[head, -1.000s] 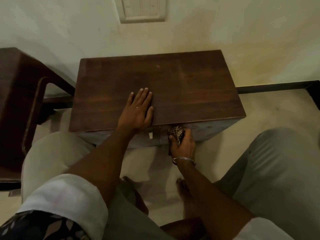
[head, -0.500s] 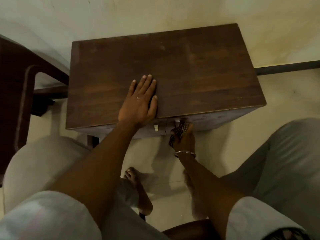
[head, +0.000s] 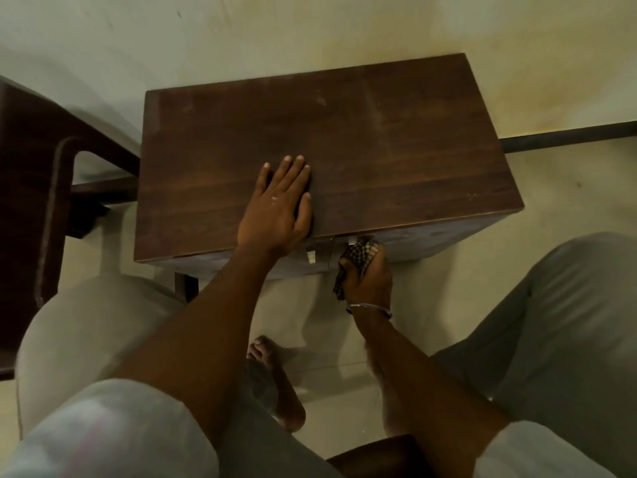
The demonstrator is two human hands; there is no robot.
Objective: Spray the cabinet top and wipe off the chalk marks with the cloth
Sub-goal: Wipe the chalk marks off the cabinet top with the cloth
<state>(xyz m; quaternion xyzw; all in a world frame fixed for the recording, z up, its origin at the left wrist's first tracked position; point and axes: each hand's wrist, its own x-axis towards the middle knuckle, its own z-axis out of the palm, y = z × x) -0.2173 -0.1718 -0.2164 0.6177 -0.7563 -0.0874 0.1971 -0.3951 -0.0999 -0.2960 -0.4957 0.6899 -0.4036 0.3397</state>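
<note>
The right hand (head: 370, 277) is closed around a bunched checkered cloth (head: 356, 260), pressing it against the cabinet's front face just under the top edge, beside a small metal handle (head: 311, 256). The left hand (head: 277, 212) lies flat and open on the dark wooden cabinet top (head: 379, 139), near its front edge. Compared with a moment ago, both hands sit in the same spots.

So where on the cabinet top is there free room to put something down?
Nearly all of the cabinet top is bare: the whole far strip along the wall, the right half, and the left end beside the chair. Only the near middle is taken, where the left hand lies flat. The right hand holds the cloth against the front, below the edge.
</note>
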